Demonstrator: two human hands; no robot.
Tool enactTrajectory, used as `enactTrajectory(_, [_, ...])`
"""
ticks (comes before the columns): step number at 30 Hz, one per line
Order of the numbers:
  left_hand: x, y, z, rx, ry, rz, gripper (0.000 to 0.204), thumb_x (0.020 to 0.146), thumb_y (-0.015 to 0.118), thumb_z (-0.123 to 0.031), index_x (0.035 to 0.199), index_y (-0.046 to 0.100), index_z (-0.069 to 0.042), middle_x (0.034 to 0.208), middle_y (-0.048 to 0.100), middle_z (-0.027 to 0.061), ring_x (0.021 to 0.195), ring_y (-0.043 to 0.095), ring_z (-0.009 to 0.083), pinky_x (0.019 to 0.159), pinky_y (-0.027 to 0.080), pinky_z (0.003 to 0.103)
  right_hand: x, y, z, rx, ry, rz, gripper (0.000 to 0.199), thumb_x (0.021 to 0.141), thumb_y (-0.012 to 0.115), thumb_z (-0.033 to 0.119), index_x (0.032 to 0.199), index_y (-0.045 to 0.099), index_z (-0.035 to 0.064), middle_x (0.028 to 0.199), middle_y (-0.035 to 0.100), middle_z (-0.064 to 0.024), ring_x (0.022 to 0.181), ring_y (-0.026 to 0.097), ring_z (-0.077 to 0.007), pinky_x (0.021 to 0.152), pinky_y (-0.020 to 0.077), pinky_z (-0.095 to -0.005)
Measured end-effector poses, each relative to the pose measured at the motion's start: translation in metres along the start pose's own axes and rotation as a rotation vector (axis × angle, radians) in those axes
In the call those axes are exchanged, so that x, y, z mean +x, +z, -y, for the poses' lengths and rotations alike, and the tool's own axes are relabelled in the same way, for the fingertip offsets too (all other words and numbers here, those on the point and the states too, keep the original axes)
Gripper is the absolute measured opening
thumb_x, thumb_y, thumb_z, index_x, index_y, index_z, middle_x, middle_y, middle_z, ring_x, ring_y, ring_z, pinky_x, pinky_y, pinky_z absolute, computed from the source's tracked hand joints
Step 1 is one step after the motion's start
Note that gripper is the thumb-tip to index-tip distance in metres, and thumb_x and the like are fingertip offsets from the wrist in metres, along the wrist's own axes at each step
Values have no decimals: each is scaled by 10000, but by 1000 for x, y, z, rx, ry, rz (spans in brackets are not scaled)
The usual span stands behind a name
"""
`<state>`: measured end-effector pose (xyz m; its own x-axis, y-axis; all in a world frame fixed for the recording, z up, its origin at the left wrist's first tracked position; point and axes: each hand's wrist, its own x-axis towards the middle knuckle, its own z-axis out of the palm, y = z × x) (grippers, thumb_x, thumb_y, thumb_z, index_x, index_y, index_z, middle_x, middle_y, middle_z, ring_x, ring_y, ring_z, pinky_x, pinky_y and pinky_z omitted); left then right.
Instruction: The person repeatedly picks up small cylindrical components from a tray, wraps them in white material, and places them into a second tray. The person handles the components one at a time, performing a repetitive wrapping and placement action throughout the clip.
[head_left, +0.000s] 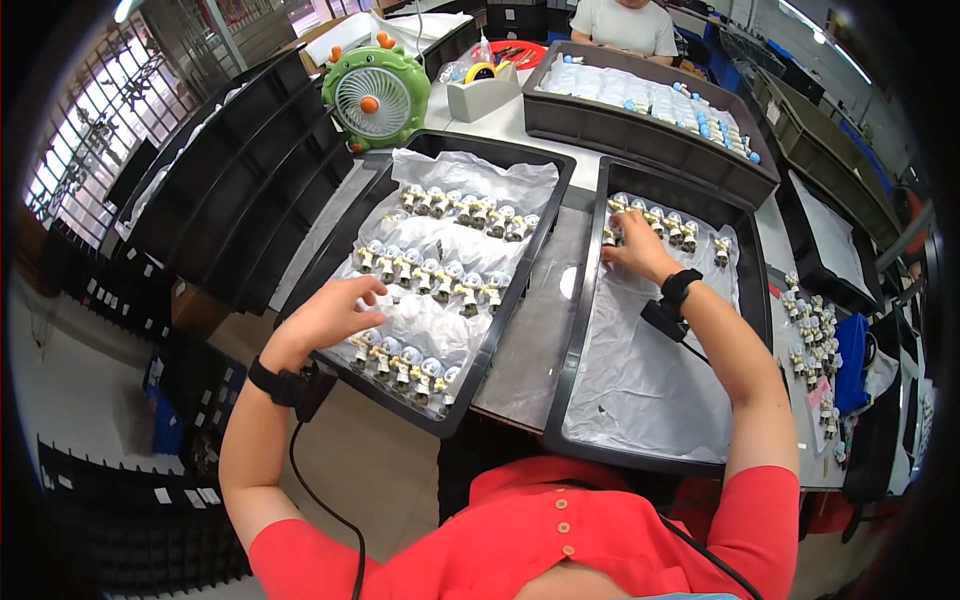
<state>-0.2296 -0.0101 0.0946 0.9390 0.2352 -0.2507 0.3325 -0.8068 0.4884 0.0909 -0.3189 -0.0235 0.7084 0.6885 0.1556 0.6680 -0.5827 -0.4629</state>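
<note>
Small figurines with white-and-yellow bodies and dark bases stand in three rows on crinkled white paper in the left black tray (461, 421). My left hand (338, 312) hovers over that tray's left side, between the middle row (430, 275) and the near row (403, 368). Its fingers are loosely bent and apart, with nothing in them. In the right black tray (560, 400), one short row of figurines (675, 229) stands along the far end. My right hand (645, 252) is at that row's left end, its thumb and fingers around a figurine (610, 237) that they partly hide.
Beyond the trays stand a green animal-shaped fan (376, 98), a tape dispenser (483, 92) and a big grey crate (640, 125) of blue-and-white pieces. Stacked black trays (240, 170) rise at left. Loose figurines (815, 330) lie at right. A person (625, 28) sits opposite.
</note>
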Motion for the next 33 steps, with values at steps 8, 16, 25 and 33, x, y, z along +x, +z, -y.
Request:
enactTrajectory(8, [5,28,-102,-272,494,-111,265,813,618,-47,1073,580,-8,963,619,66,836,608,128,750,490,265,-32,-46,41,427,-28,-39,736,671,742,113,1319,394,76,1195,484,-124,1003,536,-226,855,466,-321])
enactTrajectory(16, [60,69,-175,-426,497,-133,326,796,636,-52,1087,494,-14,968,556,85,846,607,150,729,494,266,-103,-67,82,1179,-175,123,847,717,710,-28,1403,239,130,1256,359,-84,1048,477,-190,884,470,-305])
enactTrajectory(25, [83,105,-186,-898,470,165,335,866,614,-196,1121,444,-60,1108,473,84,902,562,138,746,497,288,-116,-67,76,1065,-231,100,850,698,754,69,1399,279,149,1262,415,-81,1054,493,-179,854,455,-293])
enactTrajectory(33, [86,112,-180,-1076,291,261,345,865,618,-237,1114,433,-85,1088,474,51,966,522,110,778,493,274,-116,-64,73,1033,-175,133,897,674,780,112,1406,262,138,1248,436,-101,1022,523,-183,827,451,-290])
